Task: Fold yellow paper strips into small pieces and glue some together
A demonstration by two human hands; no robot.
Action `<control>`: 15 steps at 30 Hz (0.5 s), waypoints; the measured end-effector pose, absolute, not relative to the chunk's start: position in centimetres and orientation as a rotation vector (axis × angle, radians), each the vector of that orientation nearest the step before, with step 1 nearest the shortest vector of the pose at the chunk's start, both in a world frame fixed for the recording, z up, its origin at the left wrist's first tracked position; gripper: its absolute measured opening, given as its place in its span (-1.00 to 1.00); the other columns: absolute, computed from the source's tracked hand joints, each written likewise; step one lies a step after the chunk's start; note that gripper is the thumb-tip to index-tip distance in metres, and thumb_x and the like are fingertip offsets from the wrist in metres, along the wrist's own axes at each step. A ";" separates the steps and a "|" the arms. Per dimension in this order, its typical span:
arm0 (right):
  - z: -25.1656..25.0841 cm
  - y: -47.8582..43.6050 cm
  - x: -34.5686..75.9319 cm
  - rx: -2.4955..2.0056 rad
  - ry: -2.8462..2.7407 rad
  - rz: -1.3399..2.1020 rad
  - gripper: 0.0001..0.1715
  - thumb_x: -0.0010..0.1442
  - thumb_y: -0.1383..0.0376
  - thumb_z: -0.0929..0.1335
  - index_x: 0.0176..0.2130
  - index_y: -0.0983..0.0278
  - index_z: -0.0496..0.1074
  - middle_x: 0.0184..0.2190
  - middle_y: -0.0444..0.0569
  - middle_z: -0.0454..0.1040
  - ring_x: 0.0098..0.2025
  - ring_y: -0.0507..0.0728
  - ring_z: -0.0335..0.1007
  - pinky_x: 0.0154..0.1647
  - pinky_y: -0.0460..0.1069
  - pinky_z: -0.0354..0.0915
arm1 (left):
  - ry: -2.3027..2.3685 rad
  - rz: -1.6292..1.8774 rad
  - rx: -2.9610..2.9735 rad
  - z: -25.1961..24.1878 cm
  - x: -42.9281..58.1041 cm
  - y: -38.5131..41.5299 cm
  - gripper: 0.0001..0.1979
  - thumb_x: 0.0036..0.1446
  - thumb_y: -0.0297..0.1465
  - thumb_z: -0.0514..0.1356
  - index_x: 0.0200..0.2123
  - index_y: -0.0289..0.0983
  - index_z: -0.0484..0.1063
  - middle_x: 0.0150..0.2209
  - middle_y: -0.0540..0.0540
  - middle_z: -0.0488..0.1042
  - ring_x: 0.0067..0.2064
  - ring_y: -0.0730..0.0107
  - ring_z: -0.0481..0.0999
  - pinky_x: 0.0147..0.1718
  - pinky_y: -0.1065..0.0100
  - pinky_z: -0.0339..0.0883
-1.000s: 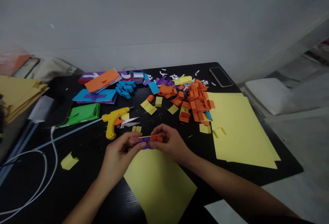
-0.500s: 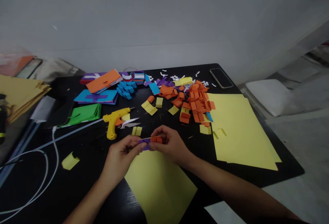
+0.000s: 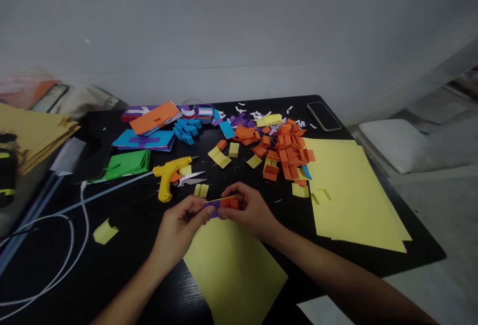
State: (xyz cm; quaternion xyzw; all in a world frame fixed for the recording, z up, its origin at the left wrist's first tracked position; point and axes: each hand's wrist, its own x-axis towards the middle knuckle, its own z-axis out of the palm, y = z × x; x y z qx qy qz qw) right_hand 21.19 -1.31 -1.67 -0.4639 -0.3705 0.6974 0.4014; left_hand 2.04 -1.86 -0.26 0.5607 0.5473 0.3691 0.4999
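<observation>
Both hands meet over the near middle of the black table (image 3: 123,260). My left hand (image 3: 179,228) and my right hand (image 3: 248,208) pinch one small folded paper piece (image 3: 221,203) between them; it is purple on the left, orange on the right, with a yellow edge on top. The piece is held just above the far edge of a yellow sheet (image 3: 233,270). A yellow glue gun (image 3: 169,175) and small scissors (image 3: 190,179) lie just beyond my left hand.
A heap of small orange folded pieces (image 3: 286,153) lies behind my right hand. A large yellow sheet (image 3: 351,190) covers the right side. Stacks of green (image 3: 125,163), blue and orange paper sit back left. A phone (image 3: 324,116) lies far right. White cable (image 3: 56,260) loops left.
The hands keep the same pinch on the paper piece. The whole view has shifted slightly, so everything sits a little lower and to the right.
</observation>
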 end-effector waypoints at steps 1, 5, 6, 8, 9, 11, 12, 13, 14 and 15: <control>-1.7 -1.3 21.2 -1.170 -0.931 1.771 -0.45 -0.17 0.21 0.66 -0.24 0.25 0.44 -0.44 -0.18 0.57 -0.41 0.08 0.57 -0.30 -0.02 0.44 | 1.323 0.891 1.352 -0.2 2.1 -1.9 -0.77 0.12 -0.21 0.36 -0.37 -0.27 0.57 -0.54 0.01 0.51 -0.50 0.43 0.46 -0.50 0.46 0.33; -1.9 -1.3 21.2 -1.157 -0.903 1.786 -0.43 -0.19 0.15 0.67 -0.26 0.26 0.44 -0.44 -0.18 0.57 -0.42 0.08 0.58 -0.26 0.02 0.50 | 1.328 0.890 1.337 -0.3 2.2 -1.9 -0.76 0.12 -0.19 0.36 -0.36 -0.27 0.58 -0.52 -0.01 0.53 -0.49 0.41 0.47 -0.50 0.46 0.34; -1.9 -1.3 21.1 -1.156 -0.900 1.785 -0.43 -0.19 0.15 0.67 -0.27 0.26 0.44 -0.44 -0.18 0.57 -0.42 0.08 0.58 -0.26 0.03 0.51 | 1.329 0.889 1.339 -0.3 2.2 -2.0 -0.76 0.13 -0.19 0.36 -0.35 -0.26 0.58 -0.52 -0.01 0.54 -0.48 0.41 0.47 -0.50 0.46 0.34; -1.9 -1.3 21.1 -1.154 -0.890 1.785 -0.43 -0.19 0.14 0.67 -0.27 0.26 0.44 -0.44 -0.18 0.56 -0.43 0.08 0.58 -0.26 0.03 0.52 | 1.326 0.891 1.344 -0.4 2.2 -2.0 -0.76 0.14 -0.19 0.35 -0.35 -0.26 0.58 -0.51 -0.01 0.54 -0.47 0.41 0.47 -0.49 0.46 0.34; -1.9 -1.3 21.1 -1.153 -0.884 1.789 -0.43 -0.19 0.14 0.67 -0.27 0.26 0.44 -0.44 -0.18 0.57 -0.43 0.08 0.58 -0.25 0.03 0.53 | 1.321 0.891 1.342 -0.5 2.2 -2.1 -0.77 0.15 -0.19 0.35 -0.35 -0.26 0.57 -0.50 -0.01 0.54 -0.47 0.41 0.47 -0.48 0.46 0.34; -1.8 -1.3 21.1 -1.154 -0.873 1.794 -0.43 -0.21 0.15 0.68 -0.28 0.27 0.45 -0.44 -0.18 0.57 -0.43 0.07 0.58 -0.25 0.04 0.54 | 1.314 0.890 1.336 -0.7 2.2 -2.1 -0.77 0.16 -0.20 0.34 -0.34 -0.26 0.57 -0.48 -0.02 0.55 -0.45 0.40 0.48 -0.47 0.45 0.34; -1.8 -1.3 21.1 -1.154 -0.867 1.796 -0.43 -0.22 0.16 0.68 -0.29 0.27 0.46 -0.44 -0.17 0.57 -0.43 0.07 0.58 -0.24 0.04 0.54 | 1.314 0.889 1.335 -0.7 2.2 -2.2 -0.78 0.17 -0.20 0.34 -0.33 -0.26 0.57 -0.48 -0.02 0.55 -0.45 0.40 0.48 -0.47 0.45 0.34; -1.8 -1.3 21.0 -1.154 -0.862 1.797 -0.44 -0.22 0.16 0.68 -0.30 0.28 0.46 -0.44 -0.17 0.57 -0.43 0.06 0.57 -0.24 0.04 0.54 | 1.317 0.888 1.335 -0.8 2.2 -2.2 -0.78 0.17 -0.21 0.34 -0.33 -0.26 0.57 -0.48 -0.02 0.55 -0.45 0.40 0.48 -0.47 0.46 0.34; -1.8 -1.3 21.0 -1.153 -0.858 1.800 -0.44 -0.23 0.16 0.68 -0.30 0.28 0.47 -0.44 -0.17 0.57 -0.43 0.06 0.57 -0.24 0.04 0.54 | 1.319 0.889 1.336 -0.9 2.2 -2.2 -0.78 0.17 -0.21 0.34 -0.32 -0.26 0.57 -0.47 -0.02 0.54 -0.45 0.41 0.47 -0.47 0.46 0.33; -1.8 -1.3 21.0 -1.152 -0.856 1.803 -0.45 -0.23 0.17 0.68 -0.31 0.28 0.48 -0.44 -0.17 0.57 -0.43 0.05 0.56 -0.24 0.04 0.54 | 1.320 0.892 1.336 -0.9 2.2 -2.3 -0.79 0.17 -0.21 0.34 -0.32 -0.26 0.56 -0.47 -0.01 0.54 -0.44 0.41 0.47 -0.47 0.46 0.33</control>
